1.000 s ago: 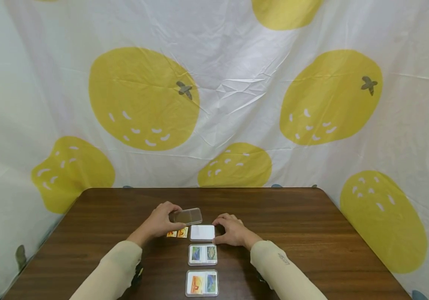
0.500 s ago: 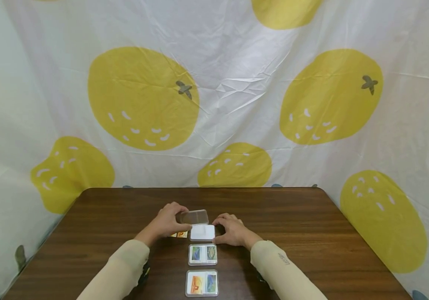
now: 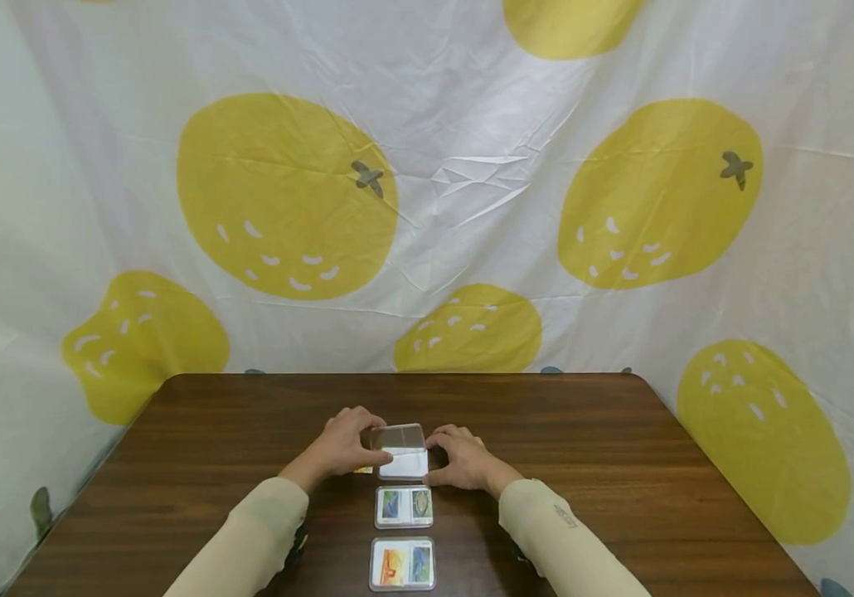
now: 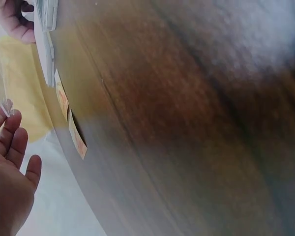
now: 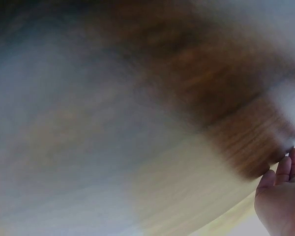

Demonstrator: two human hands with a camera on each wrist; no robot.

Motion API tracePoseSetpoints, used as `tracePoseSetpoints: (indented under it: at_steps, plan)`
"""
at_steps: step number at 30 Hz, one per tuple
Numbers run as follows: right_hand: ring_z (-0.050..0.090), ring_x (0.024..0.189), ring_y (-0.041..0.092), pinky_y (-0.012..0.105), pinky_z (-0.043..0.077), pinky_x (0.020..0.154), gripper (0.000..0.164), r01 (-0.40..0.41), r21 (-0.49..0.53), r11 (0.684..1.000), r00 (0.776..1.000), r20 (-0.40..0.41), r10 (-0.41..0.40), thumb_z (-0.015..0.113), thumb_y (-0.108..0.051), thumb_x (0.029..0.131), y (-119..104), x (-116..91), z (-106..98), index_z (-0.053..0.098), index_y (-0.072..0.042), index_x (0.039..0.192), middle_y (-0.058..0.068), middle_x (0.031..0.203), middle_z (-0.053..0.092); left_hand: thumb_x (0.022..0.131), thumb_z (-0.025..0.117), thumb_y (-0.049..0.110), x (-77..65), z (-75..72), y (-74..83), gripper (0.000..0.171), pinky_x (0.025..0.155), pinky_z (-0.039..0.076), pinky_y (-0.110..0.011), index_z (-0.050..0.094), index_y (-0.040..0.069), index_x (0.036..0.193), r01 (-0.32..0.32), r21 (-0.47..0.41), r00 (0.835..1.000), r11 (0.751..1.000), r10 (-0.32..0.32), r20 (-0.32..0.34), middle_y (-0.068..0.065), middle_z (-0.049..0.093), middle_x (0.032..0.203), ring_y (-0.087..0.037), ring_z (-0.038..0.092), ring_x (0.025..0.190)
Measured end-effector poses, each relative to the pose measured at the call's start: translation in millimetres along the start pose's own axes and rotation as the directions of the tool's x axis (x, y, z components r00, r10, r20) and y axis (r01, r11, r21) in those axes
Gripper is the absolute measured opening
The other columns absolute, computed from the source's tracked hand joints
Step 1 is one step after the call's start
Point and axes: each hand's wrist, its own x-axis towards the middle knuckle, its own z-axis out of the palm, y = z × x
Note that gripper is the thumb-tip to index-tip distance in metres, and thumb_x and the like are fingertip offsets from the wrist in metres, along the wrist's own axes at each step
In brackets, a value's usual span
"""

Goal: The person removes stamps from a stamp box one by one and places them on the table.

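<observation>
My left hand pinches a clear plastic lid between thumb and fingers. The lid is tilted and overlaps the far part of a white-filled card case lying on the table. At that case's right end, my right hand grips it by the corners, thumb near and fingers far. Two small orange picture cards lie flat beside the case in the left wrist view; the left hand mostly hides them from the head camera. Only the edge of the right hand shows in the right wrist view.
Nearer me are two clear cases with pictures inside: one with a blue-green and a grey-green picture, the other with an orange and a blue one. The brown wooden table ends at a fruit-patterned curtain.
My left hand has carried the clear lid rightward and slightly nearer, from above the orange cards to over the white-filled case. My right hand has stayed at the case's right end.
</observation>
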Motion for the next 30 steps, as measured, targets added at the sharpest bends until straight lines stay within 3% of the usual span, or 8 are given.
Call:
tracePoseSetpoints:
  at_steps: [12, 18, 25, 30]
  plan:
    - [0.041, 0.128, 0.033, 0.056, 0.031, 0.102, 0.05, -0.003, 0.016, 1.0, 1.0, -0.004, 0.003, 0.08, -0.036, 0.08, -0.7, 0.7, 0.2, 0.064, -0.013, 0.121, 0.01, 0.136, 0.05, 0.075, 0.083, 0.039, -0.6, 2.0, 0.4, 0.053, 0.09, 0.036, -0.05, 0.07, 0.008, 0.115, 0.043, 0.027, 0.998, 0.999, -0.044, 0.04, -0.003, 0.062, 0.106, -0.024, 0.049, 0.1]
    - [0.042, 0.127, 0.033, 0.056, 0.031, 0.102, 0.052, 0.001, 0.012, 1.0, 1.0, -0.014, 0.0, 0.08, -0.036, 0.079, -0.1, 0.6, 1.5, 0.064, -0.011, 0.122, 0.01, 0.135, 0.051, 0.074, 0.082, 0.04, 0.6, 5.5, -1.1, 0.055, 0.09, 0.036, -0.05, 0.07, 0.007, 0.116, 0.021, 0.031, 0.999, 0.999, -0.022, 0.043, -0.003, 0.061, 0.105, -0.025, 0.049, 0.101]
    - [0.045, 0.124, 0.033, 0.058, 0.032, 0.102, 0.068, -0.005, 0.068, 0.998, 0.999, -0.042, 0.008, 0.083, -0.034, 0.076, 0.1, 0.0, -0.4, 0.057, -0.006, 0.132, 0.012, 0.133, 0.055, 0.072, 0.084, 0.038, 1.0, 7.8, -0.1, 0.055, 0.091, 0.035, -0.049, 0.07, 0.006, 0.115, 0.019, 0.021, 0.999, 1.0, -0.02, 0.041, -0.003, 0.061, 0.105, -0.025, 0.049, 0.101]
    - [0.049, 0.122, 0.032, 0.053, 0.036, 0.103, 0.073, -0.009, 0.116, 0.993, 0.999, -0.034, 0.013, 0.083, -0.037, 0.077, -1.2, 3.5, -5.1, 0.054, -0.004, 0.135, 0.012, 0.129, 0.058, 0.073, 0.084, 0.037, 2.0, 6.2, 3.0, 0.055, 0.093, 0.034, -0.049, 0.07, 0.005, 0.115, 0.028, 0.018, 0.998, 0.999, -0.029, 0.05, -0.004, 0.061, 0.106, -0.026, 0.049, 0.103]
